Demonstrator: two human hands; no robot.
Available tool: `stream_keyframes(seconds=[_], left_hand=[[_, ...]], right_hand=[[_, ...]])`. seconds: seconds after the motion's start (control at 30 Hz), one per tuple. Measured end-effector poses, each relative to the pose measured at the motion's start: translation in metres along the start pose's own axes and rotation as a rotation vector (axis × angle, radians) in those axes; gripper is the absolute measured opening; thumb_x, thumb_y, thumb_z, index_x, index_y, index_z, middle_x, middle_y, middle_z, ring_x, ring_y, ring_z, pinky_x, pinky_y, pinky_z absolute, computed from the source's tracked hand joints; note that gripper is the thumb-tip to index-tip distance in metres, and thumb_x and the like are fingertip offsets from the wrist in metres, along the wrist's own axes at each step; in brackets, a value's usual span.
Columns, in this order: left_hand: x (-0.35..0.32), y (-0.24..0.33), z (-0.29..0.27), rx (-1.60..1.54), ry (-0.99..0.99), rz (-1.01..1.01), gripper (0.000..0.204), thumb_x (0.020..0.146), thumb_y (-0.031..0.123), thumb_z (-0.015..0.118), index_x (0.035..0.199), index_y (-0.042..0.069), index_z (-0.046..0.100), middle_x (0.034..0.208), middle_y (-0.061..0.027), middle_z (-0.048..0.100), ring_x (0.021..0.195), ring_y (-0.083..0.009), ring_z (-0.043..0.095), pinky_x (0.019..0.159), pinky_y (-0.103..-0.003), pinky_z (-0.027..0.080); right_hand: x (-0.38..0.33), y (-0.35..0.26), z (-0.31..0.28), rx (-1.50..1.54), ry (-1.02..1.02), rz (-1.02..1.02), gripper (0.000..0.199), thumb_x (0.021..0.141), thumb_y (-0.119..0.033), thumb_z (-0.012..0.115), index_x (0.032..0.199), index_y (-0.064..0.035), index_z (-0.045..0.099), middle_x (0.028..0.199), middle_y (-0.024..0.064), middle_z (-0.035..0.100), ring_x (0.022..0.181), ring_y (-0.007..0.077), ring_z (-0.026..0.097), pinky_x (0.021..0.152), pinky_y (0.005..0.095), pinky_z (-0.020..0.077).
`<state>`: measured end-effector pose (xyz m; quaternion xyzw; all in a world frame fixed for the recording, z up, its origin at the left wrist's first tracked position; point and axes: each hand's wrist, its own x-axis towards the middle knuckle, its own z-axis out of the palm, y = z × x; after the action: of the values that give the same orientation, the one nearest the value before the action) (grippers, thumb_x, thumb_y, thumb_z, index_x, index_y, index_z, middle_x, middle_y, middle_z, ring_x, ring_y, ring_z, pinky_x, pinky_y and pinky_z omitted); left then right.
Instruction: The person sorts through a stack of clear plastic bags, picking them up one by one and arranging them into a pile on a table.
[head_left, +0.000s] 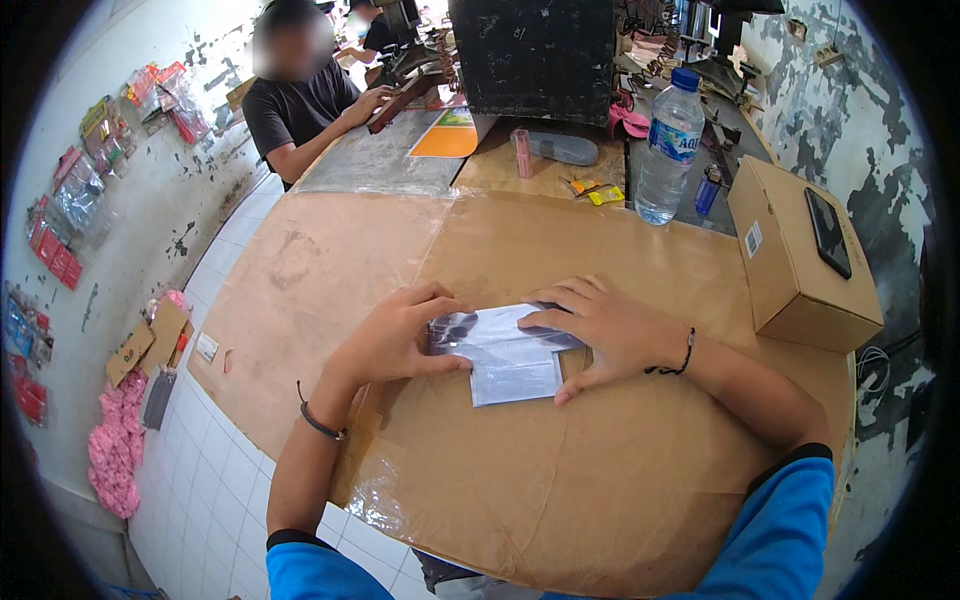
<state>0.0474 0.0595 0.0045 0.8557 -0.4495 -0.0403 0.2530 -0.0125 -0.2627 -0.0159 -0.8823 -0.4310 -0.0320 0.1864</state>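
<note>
A flat white packet in clear plastic (pixel 515 352) lies on the brown-covered table in front of me, with a narrower white part sticking out on the near side. My left hand (pixel 405 338) grips its left end, fingers at the far edge and thumb at the near edge. Over the right end curves my right hand (pixel 620 335), its fingertips pressing on the packet and its thumb down by the near right corner. Dark patches show through the plastic near both hands. Part of the packet's right end is hidden under my right fingers.
On the right stands a cardboard box (pixel 790 265) with a black phone (pixel 828 232) on top. A water bottle (pixel 668 150) and a blue lighter (pixel 708 190) stand beyond. Another person (pixel 305 110) works at the far left. Pink material (pixel 115 450) lies by the left wall.
</note>
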Motion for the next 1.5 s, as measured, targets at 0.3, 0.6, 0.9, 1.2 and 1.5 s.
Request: stream_keyframes(seconds=[0.3, 0.6, 0.9, 1.2, 1.5], left_hand=[[0.000, -0.002, -0.001, -0.042, 0.025, 0.014, 0.060, 0.077, 0.042, 0.088, 0.121, 0.005, 0.071, 0.111, -0.0136, 0.065, 0.104, -0.0309, 0.064, 0.091, -0.038, 0.052], [0.002, -0.019, 0.002, -0.164, 0.040, 0.056, 0.059, 0.074, 0.034, 0.091, 0.120, 0.004, 0.072, 0.109, -0.0094, 0.065, 0.093, -0.0223, 0.065, 0.079, -0.033, 0.054], [0.000, -0.021, 0.002, -0.245, 0.043, -0.021, 0.059, 0.069, 0.032, 0.095, 0.118, 0.006, 0.074, 0.103, -0.0063, 0.064, 0.089, -0.0181, 0.060, 0.078, -0.031, 0.050], [0.006, -0.020, 0.006, -0.323, -0.014, -0.057, 0.061, 0.069, 0.031, 0.095, 0.121, 0.007, 0.073, 0.102, -0.0044, 0.062, 0.086, -0.0155, 0.058, 0.074, -0.029, 0.048], [0.004, -0.018, 0.006, -0.338, -0.009, -0.077, 0.063, 0.068, 0.030, 0.096, 0.122, 0.007, 0.073, 0.105, -0.0012, 0.061, 0.081, -0.0106, 0.054, 0.069, -0.025, 0.045]], right_hand=[[0.000, 0.014, 0.005, 0.332, 0.486, 0.226, 0.036, 0.094, -0.031, 0.074, 0.119, -0.0070, 0.064, 0.115, 0.0106, 0.065, 0.108, 0.0240, 0.061, 0.095, 0.0372, 0.0473], [-0.027, 0.076, 0.016, 0.404, 1.019, 0.610, 0.031, 0.092, -0.025, 0.078, 0.102, -0.0057, 0.056, 0.089, -0.0007, 0.049, 0.082, 0.0137, 0.047, 0.079, 0.0319, 0.0447], [-0.038, 0.105, 0.004, -0.127, 1.128, 0.830, 0.095, 0.079, -0.043, 0.088, 0.142, 0.0040, 0.034, 0.131, 0.0244, 0.045, 0.119, 0.0335, 0.049, 0.102, 0.0439, 0.0430], [-0.024, 0.162, -0.002, -0.015, 1.104, 0.860, 0.117, 0.075, -0.049, 0.089, 0.149, 0.0125, 0.023, 0.149, 0.0336, 0.035, 0.140, 0.0440, 0.039, 0.116, 0.0476, 0.0360], [-0.039, 0.178, -0.009, -0.086, 1.085, 0.839, 0.100, 0.079, -0.039, 0.087, 0.143, 0.0124, 0.030, 0.140, 0.0314, 0.048, 0.132, 0.0387, 0.050, 0.111, 0.0442, 0.0408]])
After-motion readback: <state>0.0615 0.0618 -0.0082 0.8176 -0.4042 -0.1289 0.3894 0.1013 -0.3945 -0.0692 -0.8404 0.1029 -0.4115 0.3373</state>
